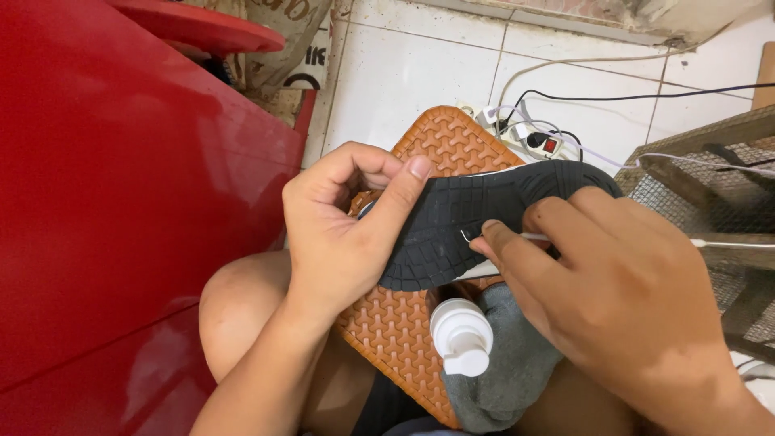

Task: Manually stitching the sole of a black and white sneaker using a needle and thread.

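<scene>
- Red panel point(105, 194): a large glossy surface fills the left side of the view, beside the person's bare knee point(238, 303).
- White tiled floor point(404, 73): runs across the top of the view; a power strip point(537, 139) with black and white cords lies on it, beyond the shoe.
- Wire-mesh rack point(710, 202): stands at the right edge, well apart from the left hand.
- Orange textured mat point(395, 331): lies across the lap, under the shoe and both hands.
- Black shoe point(468, 218): held sole-up above the mat. Its long axis runs from lower left to upper right. The lower-left end sits in the left hand; the upper-right end points toward the power strip.
- Left hand point(343, 230): closed on the shoe's lower-left end, thumb laid along the sole edge.
- Right hand point(622, 299): comes in from the right, fingers pinched on a thin white stick point(726, 243) whose tip touches the sole near its middle. This hand is nearer the working point.
- Grey cloth point(517, 363): bunched on the mat below the right hand.
- White bottle point(462, 335): rests just beside the cloth, directly below the shoe.
</scene>
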